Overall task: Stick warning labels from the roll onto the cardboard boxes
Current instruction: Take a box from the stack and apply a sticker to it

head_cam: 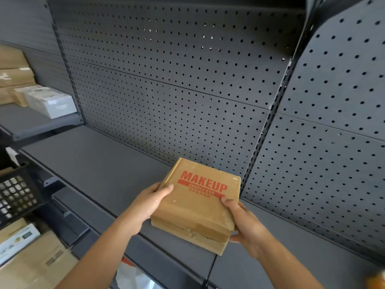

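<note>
A person holds a brown cardboard box (pixel 200 203) printed "MAKEUP SHARED BOX" in red, low in the centre of the frame, just above a dark grey shelf (pixel 100 163). The left hand (pixel 149 203) grips the box's left edge, thumb on top; the right hand (pixel 242 224) clasps its near right corner, thumb on the lid. Behind rises a grey pegboard wall (pixel 177 80). Other boxes (pixel 31 90) are stacked at upper left, a black crate (pixel 16 195) at left.

Cardboard box (pixel 200 203) between left hand (pixel 149 203) and right hand (pixel 248 224) — above a grey shelf (pixel 93 161).
</note>
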The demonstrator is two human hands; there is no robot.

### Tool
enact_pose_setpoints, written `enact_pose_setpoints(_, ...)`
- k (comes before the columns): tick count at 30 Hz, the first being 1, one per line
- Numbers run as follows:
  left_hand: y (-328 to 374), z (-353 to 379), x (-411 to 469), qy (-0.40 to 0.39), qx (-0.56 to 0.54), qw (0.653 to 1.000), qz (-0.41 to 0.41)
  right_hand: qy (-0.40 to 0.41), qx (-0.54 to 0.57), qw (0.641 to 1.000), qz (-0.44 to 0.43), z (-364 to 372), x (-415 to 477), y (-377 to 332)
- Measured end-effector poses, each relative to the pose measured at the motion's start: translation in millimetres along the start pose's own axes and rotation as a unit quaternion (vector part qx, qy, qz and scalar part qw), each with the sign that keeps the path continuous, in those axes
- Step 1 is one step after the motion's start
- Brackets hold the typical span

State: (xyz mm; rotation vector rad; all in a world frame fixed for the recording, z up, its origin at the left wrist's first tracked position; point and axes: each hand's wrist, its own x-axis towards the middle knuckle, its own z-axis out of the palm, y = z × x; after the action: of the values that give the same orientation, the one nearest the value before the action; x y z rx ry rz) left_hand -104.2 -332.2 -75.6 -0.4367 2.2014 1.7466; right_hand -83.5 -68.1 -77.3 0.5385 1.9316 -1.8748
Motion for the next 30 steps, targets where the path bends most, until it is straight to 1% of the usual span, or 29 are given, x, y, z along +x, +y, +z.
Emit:
enact_pose_setpoints(6, 17, 37, -18, -0.046, 0.017, 0.997, 0.064, 0.045, 0.018, 0.999, -0.021, -41, -30, -4)
enact_pose_setpoints(10, 32, 79, -31, -0.095, 0.027, 0.991, 0.09, 0.089, 0.041, 0.995, -0.035, -80, -57, 1)
enact_pose_setpoints(14, 41, 125, -43, -0.126, 0.048, 0.986, 0.1, 0.13, 0.071, 0.988, -0.037, -121, -82, 15)
enact_pose_setpoints(17, 44, 159, -53, -0.142, 0.06, 0.983, 0.099, 0.15, 0.087, 0.984, -0.038, -151, -97, 27)
enact_pose_setpoints(23, 38, 221, -76, -0.152, 0.075, 0.982, 0.077, 0.161, 0.087, 0.983, -0.027, -209, -117, 48)
enact_pose_setpoints(27, 33, 243, -84, -0.147, 0.088, 0.983, 0.062, 0.148, 0.077, 0.986, -0.02, -228, -123, 56)
enact_pose_setpoints(30, 27, 247, -81, -0.148, 0.102, 0.982, 0.048, 0.149, 0.083, 0.985, -0.004, -232, -122, 62)
